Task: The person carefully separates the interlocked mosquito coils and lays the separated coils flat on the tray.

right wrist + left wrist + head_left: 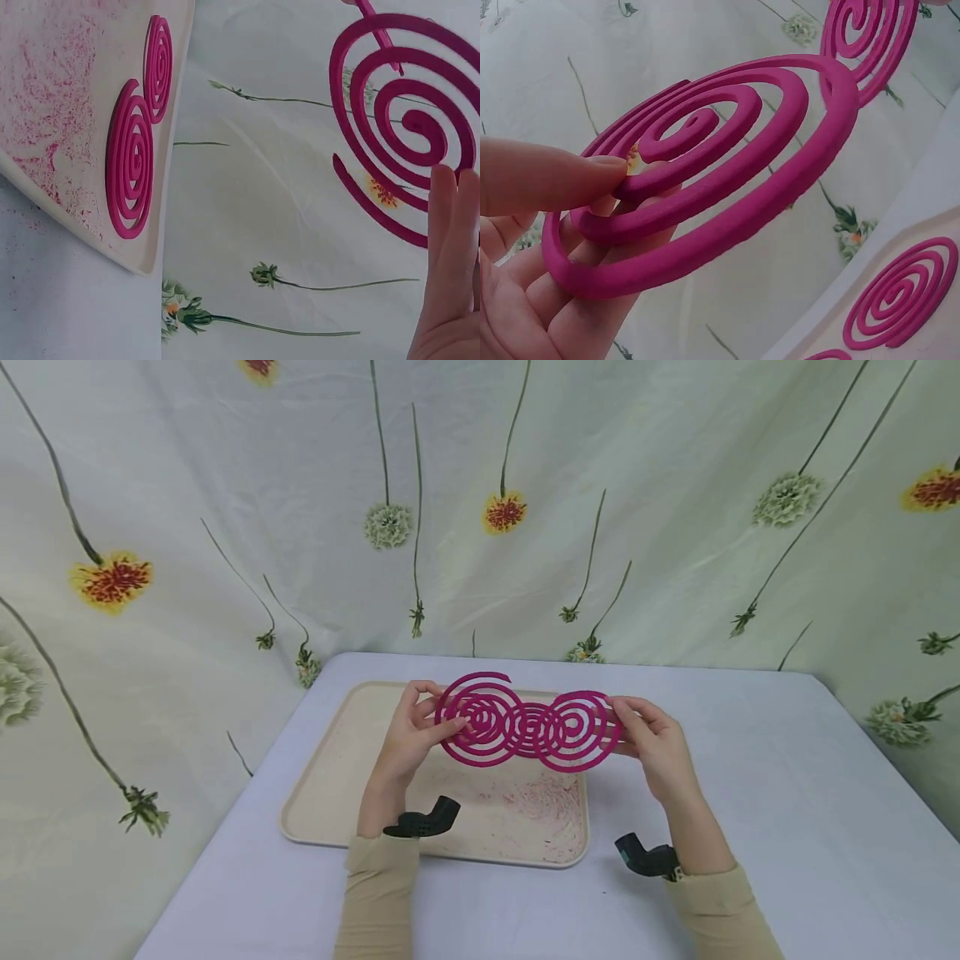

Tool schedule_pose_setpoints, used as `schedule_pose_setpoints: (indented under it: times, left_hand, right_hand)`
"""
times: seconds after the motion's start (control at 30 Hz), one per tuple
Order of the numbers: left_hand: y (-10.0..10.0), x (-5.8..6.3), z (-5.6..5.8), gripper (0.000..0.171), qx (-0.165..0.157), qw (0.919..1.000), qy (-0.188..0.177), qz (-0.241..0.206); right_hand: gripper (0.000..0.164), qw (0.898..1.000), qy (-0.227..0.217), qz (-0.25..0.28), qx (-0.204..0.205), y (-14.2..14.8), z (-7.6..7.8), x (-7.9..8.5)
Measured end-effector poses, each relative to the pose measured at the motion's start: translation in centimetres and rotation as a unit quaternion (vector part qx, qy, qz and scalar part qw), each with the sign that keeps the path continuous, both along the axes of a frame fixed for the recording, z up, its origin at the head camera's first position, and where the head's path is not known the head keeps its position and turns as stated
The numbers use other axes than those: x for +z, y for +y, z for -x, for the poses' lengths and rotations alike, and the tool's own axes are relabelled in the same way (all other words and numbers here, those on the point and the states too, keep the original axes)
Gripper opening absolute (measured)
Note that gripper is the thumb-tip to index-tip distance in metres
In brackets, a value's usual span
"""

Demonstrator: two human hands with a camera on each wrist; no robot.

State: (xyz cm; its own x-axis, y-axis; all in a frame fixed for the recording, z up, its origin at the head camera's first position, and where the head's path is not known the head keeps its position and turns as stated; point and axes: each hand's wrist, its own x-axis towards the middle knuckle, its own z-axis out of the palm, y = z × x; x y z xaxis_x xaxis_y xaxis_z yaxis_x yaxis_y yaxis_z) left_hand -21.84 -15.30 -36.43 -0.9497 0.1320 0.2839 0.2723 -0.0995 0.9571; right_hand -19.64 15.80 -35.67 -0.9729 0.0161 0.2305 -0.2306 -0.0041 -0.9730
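Two magenta spiral mosquito coils are held up side by side over the tray in the head view. My left hand [405,739] pinches the left mosquito coil [727,244] at its left side, thumb on the near face and fingers behind. At its outer right edge, the right mosquito coil [411,120] is held by my right hand [658,745], with fingers against its rings in the right wrist view. Further coils lie flat on the beige tray [330,793]: a larger-looking coil [136,161] beside another coil [157,67]. In the head view the raised coils overlap them.
Pink crumbs [551,802] are scattered over the tray's right part. The tray stands on a white-covered table [780,827], before a flower-printed cloth [660,452]. A black wrist camera sits on each wrist, the left camera [435,818] reaching over the tray.
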Motion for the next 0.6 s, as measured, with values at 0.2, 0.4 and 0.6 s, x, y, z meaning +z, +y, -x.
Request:
schedule_pose_setpoints:
  times: [0.2, 0.4, 0.6]
  left_hand:
    - [-1.4, -0.4, 0.0, 0.04, -0.006, 0.9999, -0.01, -0.007]
    - [-2.6, -0.9, 0.1, 0.037, 0.0, 0.9999, -0.013, -0.001]
    - [-3.7, -1.3, 0.2, 0.04, 0.013, 0.9988, -0.042, 0.02]
  right_hand:
    - [0.033, 0.994, 0.04, -0.042, 0.089, 0.2, 0.0, -0.2]
    - [0.027, 0.989, 0.054, -0.114, 0.076, 0.1, 0.3, -0.7]
    - [0.024, 0.981, 0.057, -0.159, 0.094, -0.4, 0.9, -1.7]
